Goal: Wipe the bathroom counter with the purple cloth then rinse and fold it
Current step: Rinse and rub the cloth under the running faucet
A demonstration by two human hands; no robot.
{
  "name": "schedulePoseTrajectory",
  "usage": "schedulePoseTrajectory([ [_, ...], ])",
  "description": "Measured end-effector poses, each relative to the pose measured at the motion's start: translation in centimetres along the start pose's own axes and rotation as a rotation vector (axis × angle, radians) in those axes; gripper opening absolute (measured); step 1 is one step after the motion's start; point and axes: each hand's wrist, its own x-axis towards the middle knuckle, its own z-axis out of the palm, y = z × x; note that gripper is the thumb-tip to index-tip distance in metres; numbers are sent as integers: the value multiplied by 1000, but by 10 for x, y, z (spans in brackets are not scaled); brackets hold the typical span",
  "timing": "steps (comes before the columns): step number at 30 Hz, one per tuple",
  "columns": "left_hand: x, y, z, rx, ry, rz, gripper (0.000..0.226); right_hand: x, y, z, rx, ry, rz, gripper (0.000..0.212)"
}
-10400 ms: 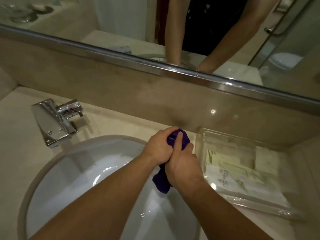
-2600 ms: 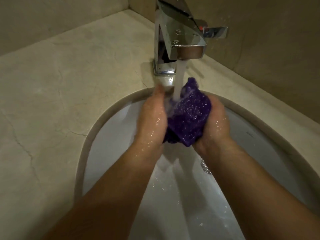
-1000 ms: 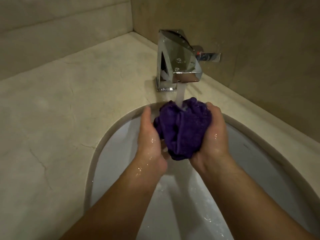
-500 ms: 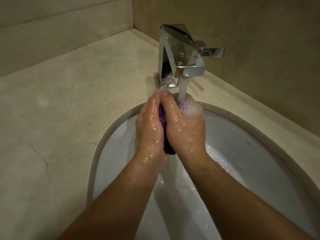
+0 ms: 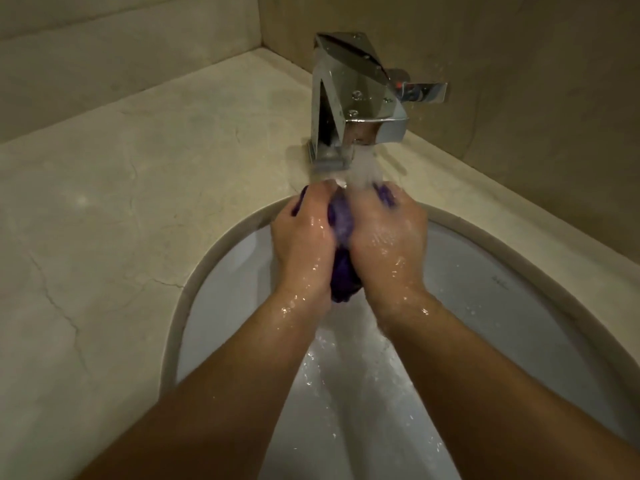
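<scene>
Two sets of fingers (image 5: 320, 194) are curled tight round the purple cloth (image 5: 341, 220), and that cloth is bunched into a wad squeezed between the palms, right over the basin! Only slivers of purple show: a strip in the gap between the hands, a tuft at ten o'clock of the left hand (image 5: 301, 244), another poking out at twelve o'clock of the right hand (image 5: 388, 240), and a dark lump hanging out at six o'clock by the wrists. Water (image 5: 362, 166) pours straight down onto the top of the bundle and the knuckles; both hands glisten wet, and the wrists too. At twelve o'clock of the hands stands the chrome faucet (image 5: 346, 95), angular, droplets on its top, its lever handle (image 5: 422, 91) sticking out toward three o'clock. Around the hands sits the white sink (image 5: 502, 271), water running down its bowl toward six o'clock between the two forearms. Off at nine o'clock spreads the beige stone counter (image 5: 121, 202), veined with thin cracks, meeting the wall (image 5: 121, 46) at eleven o'clock.
</scene>
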Motion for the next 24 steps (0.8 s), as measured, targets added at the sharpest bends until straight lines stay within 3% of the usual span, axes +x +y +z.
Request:
schedulePoseTrajectory([
  [1, -1, -2, 0, -7, -50, -30, 30, 3, -1, -5, 26, 28, 18, 30],
  [4, -2, -2, 0, -89, -149, -211, 71, 13, -1, -19, 228, 90, 165, 33],
  [8, -9, -9, 3, -145, -215, -447, 65, 11, 2, -29, 525, -68, 344, 12],
  [10, -12, -12, 3, -254, -273, -577, 63, 5, 6, -29, 331, -113, 300, 23],
  [12, -12, -13, 0, -356, -301, -599, 66, 0, 6, -30, -6, -54, 107, 23],
  [15, -9, -8, -2, -373, -314, -530, 67, -6, -7, -32, -109, -27, -87, 25],
  [17, -7, -8, 0, -256, -263, -398, 62, -8, -16, -30, -58, -100, -68, 30],
  [20, -1, -11, 1, 103, -67, 15, 38, -8, -14, -18, -37, -113, -27, 33],
  [22, -6, -9, 4, 162, 1, 136, 29, -7, -8, -11, -9, -63, 11, 31],
  [24, -8, -8, 4, 132, -19, 194, 34, -4, -4, -6, -26, -20, 19, 28],
])
